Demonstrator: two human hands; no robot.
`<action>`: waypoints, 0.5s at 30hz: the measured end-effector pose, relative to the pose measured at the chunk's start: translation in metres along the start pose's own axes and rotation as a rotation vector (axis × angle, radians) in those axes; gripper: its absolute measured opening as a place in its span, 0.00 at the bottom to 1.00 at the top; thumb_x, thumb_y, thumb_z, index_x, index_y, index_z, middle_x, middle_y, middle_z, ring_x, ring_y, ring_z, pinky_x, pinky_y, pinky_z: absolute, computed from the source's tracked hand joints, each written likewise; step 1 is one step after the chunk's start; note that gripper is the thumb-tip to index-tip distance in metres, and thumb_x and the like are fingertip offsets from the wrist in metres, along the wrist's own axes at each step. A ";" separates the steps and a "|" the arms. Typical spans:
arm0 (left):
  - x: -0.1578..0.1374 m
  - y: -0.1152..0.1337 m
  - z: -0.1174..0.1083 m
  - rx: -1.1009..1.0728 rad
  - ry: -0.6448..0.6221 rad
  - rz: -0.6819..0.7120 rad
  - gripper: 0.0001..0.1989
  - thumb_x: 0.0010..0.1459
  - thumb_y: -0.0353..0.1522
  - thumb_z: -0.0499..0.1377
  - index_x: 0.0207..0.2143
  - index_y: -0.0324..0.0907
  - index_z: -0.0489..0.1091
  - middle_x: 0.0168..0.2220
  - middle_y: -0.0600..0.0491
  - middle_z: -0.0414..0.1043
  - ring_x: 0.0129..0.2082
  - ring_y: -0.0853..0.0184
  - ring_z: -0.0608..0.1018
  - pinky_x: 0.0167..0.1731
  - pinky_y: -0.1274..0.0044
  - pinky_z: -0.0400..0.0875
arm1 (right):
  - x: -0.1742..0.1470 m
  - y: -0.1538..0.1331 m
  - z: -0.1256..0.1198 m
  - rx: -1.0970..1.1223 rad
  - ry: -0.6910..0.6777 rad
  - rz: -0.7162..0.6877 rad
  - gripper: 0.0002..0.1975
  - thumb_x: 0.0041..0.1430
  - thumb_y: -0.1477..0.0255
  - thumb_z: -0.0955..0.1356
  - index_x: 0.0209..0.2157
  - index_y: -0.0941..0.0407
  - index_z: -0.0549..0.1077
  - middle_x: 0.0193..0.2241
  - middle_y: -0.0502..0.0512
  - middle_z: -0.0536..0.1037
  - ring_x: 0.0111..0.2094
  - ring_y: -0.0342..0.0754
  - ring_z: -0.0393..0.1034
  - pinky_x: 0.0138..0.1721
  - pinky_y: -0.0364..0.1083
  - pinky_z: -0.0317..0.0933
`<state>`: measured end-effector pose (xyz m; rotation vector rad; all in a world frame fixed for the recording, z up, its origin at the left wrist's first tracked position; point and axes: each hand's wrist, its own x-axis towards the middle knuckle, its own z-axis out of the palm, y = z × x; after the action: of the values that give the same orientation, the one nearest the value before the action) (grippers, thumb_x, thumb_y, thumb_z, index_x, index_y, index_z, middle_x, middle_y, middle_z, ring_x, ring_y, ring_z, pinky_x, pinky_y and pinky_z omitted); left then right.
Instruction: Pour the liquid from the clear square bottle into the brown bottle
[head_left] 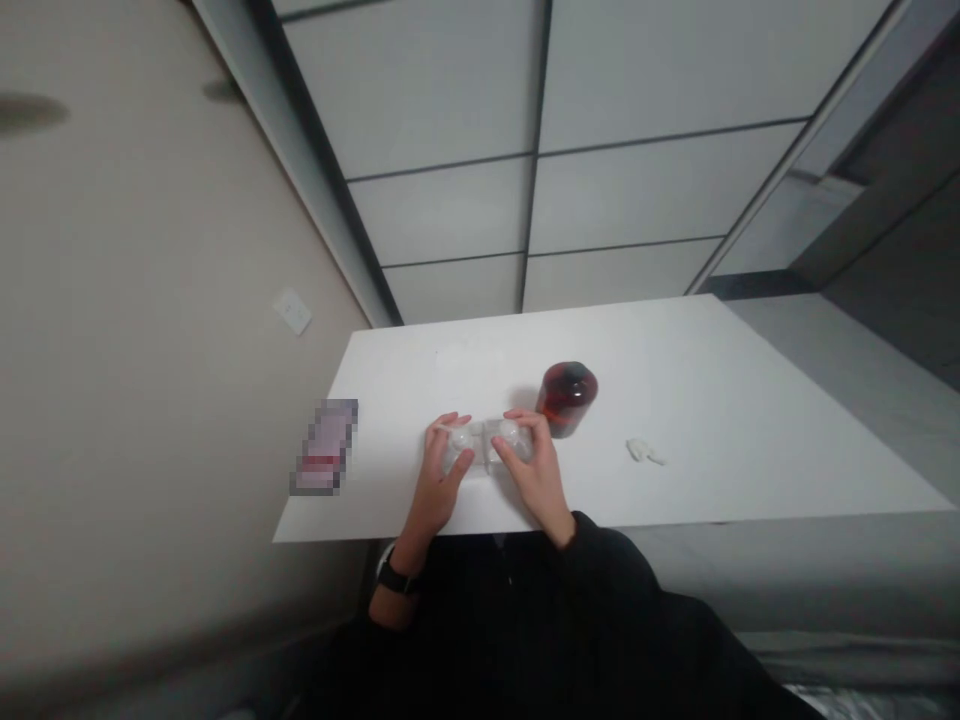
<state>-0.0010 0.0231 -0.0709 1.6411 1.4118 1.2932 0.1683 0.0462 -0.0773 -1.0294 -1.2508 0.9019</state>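
Note:
Two small clear containers with pale round tops stand side by side near the table's front edge. My left hand curls around the left clear container, thumb at its near side. Around the right clear container my right hand is closed, with its thumb across the front. The two pieces touch or nearly touch; whether they are joined I cannot tell. Just beyond my right hand stands a dark red-brown bottle with a black top.
A white table spreads under everything. A crumpled white scrap lies on it to the right. At the left edge is a blurred-out pinkish rectangle. A wall borders the left side, and pale panelled doors rise behind.

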 end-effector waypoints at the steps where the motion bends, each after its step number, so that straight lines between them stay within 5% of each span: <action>1: 0.001 0.000 0.001 -0.013 0.013 -0.009 0.22 0.70 0.49 0.59 0.58 0.47 0.72 0.62 0.45 0.67 0.68 0.51 0.67 0.72 0.55 0.56 | 0.000 0.001 0.001 0.000 0.006 -0.006 0.15 0.63 0.58 0.73 0.41 0.50 0.68 0.49 0.58 0.79 0.54 0.57 0.73 0.61 0.61 0.66; 9: 0.009 -0.005 0.004 -0.060 0.065 -0.006 0.22 0.67 0.52 0.61 0.49 0.45 0.72 0.54 0.46 0.69 0.61 0.53 0.71 0.68 0.59 0.60 | 0.001 -0.002 -0.001 -0.007 -0.014 -0.076 0.12 0.68 0.56 0.69 0.44 0.50 0.74 0.49 0.57 0.82 0.55 0.58 0.74 0.63 0.61 0.63; 15: 0.014 -0.013 0.008 -0.134 0.071 -0.051 0.27 0.60 0.48 0.68 0.55 0.45 0.66 0.54 0.46 0.70 0.55 0.56 0.75 0.61 0.63 0.67 | -0.001 0.004 -0.001 -0.044 -0.018 -0.092 0.17 0.65 0.56 0.71 0.49 0.50 0.72 0.52 0.60 0.80 0.57 0.59 0.73 0.65 0.63 0.62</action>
<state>0.0008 0.0408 -0.0813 1.4756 1.3685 1.3982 0.1689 0.0461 -0.0812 -0.9918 -1.3269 0.8178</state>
